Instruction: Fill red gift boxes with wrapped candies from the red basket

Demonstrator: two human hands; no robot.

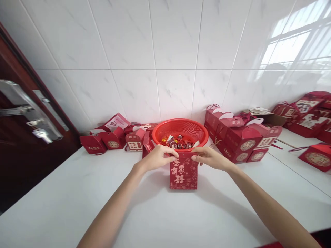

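Observation:
A red paper gift box (183, 175) with pale Chinese characters stands upright on the white table, its printed front facing me. At its top left corner, my left hand (160, 156) pinches the edge between thumb and fingers. My right hand (210, 157) grips the top right corner in the same way. Right behind the box sits a round red plastic basket (180, 124) with wrapped candies (178, 142) in it. The back of the box and its inside are hidden from me.
Several small red boxes (113, 141) line the wall at left. More are stacked at right (240, 143), with a further pile (309, 115) beyond. A single red box (317, 156) lies near the right edge. A dark door (23, 144) with keys stands at far left.

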